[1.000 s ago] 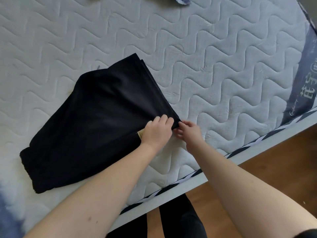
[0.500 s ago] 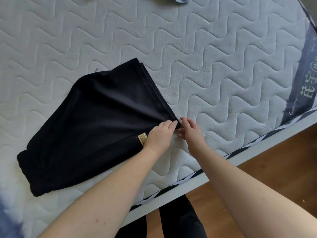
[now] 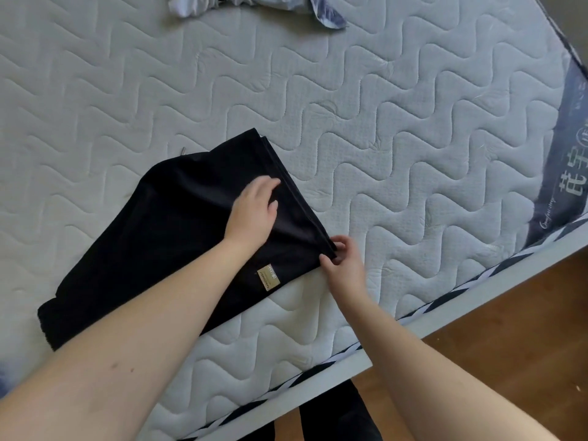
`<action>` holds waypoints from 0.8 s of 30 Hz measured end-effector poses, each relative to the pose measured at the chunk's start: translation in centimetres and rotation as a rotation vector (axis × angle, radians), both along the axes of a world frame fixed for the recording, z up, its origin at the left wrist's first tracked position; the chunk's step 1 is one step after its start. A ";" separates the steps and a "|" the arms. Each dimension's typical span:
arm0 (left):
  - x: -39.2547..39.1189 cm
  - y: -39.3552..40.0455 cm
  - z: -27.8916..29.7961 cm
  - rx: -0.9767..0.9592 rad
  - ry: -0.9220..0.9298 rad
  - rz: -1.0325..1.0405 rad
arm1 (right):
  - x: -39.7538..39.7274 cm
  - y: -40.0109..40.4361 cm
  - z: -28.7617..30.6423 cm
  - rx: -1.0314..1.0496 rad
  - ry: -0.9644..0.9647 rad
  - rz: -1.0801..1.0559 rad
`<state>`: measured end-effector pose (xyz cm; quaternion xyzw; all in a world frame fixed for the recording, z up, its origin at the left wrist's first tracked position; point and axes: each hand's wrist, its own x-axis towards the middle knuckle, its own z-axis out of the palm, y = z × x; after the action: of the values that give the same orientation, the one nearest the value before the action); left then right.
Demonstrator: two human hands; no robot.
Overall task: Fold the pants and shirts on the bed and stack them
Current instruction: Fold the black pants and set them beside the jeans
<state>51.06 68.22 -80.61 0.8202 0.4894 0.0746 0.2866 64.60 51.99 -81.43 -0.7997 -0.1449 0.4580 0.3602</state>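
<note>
Black folded pants (image 3: 165, 243) lie on the white quilted mattress (image 3: 397, 138), with a small tan label (image 3: 269, 276) near their front edge. My left hand (image 3: 253, 213) rests flat on the cloth with fingers straight, close to the right folded edge. At the pants' near right corner, my right hand (image 3: 345, 261) pinches the layered hem between thumb and fingers. A crumpled pale garment (image 3: 254, 4) lies at the far edge of the bed, partly cut off by the frame.
The mattress's front edge (image 3: 318, 374) with black-and-white piping runs diagonally from lower left to right. Beyond it is a wooden floor (image 3: 525, 329). A dark blue printed band (image 3: 569, 173) runs along the mattress's right side. My dark-trousered legs (image 3: 334, 421) show below.
My left hand has let go of the pants' corner and slid up onto the cloth, lying flat. My right hand stays at the corner, pinching it. The view has tilted up, showing the far garment.
</note>
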 end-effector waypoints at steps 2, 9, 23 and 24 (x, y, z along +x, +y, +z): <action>-0.3 2.7 -0.3 0.060 0.122 0.052 | -0.4 0.2 0.1 -0.026 -0.056 -0.026; 0.3 9.9 -1.1 0.115 0.480 -0.083 | -0.8 0.3 0.5 -0.081 -0.104 -0.143; 1.0 14.0 -0.1 -0.168 0.108 0.009 | -0.4 0.5 -0.1 -0.102 -0.159 -0.036; 1.1 14.1 -0.3 -0.191 0.135 -0.010 | -0.4 0.7 -0.2 -0.115 -0.148 -0.030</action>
<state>52.14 82.29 -80.92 0.7948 0.5084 -0.0291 0.3302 64.23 52.70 -81.59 -0.8528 -0.1323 0.3998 0.3088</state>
